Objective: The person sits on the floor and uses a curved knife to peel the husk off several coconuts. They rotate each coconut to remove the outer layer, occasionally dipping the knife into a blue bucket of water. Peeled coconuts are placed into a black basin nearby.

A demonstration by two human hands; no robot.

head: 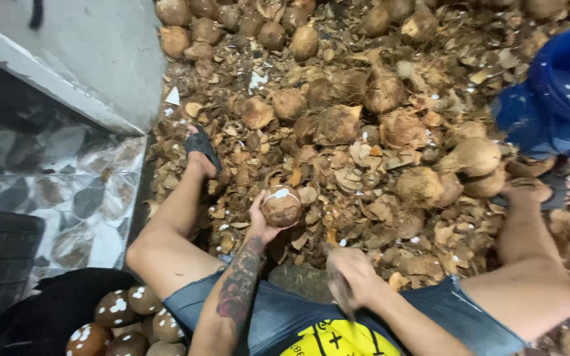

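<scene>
Above husks, left hand (263,221) holds coconut (281,206) (chipped).

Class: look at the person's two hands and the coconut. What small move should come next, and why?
Probably bring the right hand, which grips a blurred tool, onto the coconut. The left hand cups it from below, with only a small white patch bared and brown shell still covering the rest.

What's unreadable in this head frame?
- Right hand: motion-blurred; the tool in it cannot be identified.
- Coconut in left hand: underside hidden by the palm.
- Blue bucket: cut by the right edge.
- Peeled coconuts: partly cut by the bottom edge.
</scene>
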